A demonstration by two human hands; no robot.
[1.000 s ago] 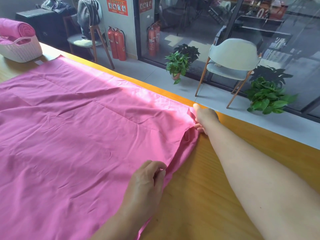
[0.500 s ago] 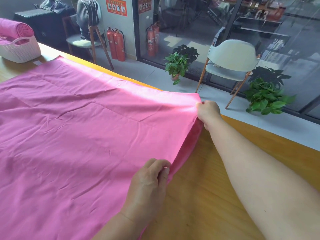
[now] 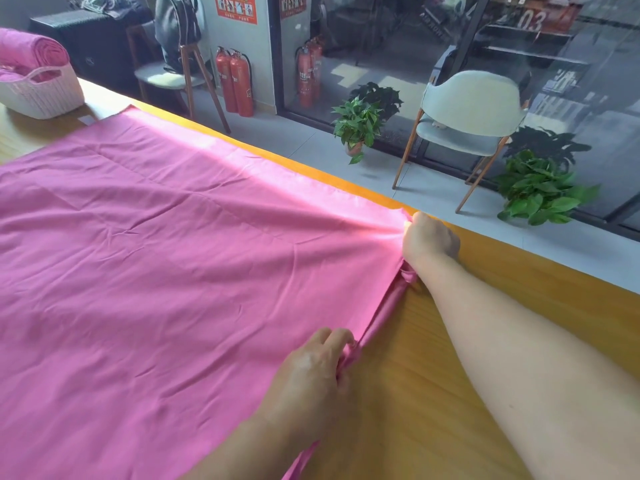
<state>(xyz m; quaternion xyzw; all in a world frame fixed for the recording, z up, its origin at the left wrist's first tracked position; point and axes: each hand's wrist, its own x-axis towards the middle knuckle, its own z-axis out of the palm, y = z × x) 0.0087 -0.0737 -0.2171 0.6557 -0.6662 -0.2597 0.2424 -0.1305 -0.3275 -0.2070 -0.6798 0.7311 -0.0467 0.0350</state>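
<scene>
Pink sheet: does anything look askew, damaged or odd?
On the pink sheet, only the edge between the left hand and right hand, both pinching it, is bunched and rolled instead of flat on the table. No tear or spill shows.

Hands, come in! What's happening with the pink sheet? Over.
Left hand grips sheet edge, near side. Right hand grips far corner. Sheet spread on table, edge bunched. Basket far left, out of the way.
</scene>
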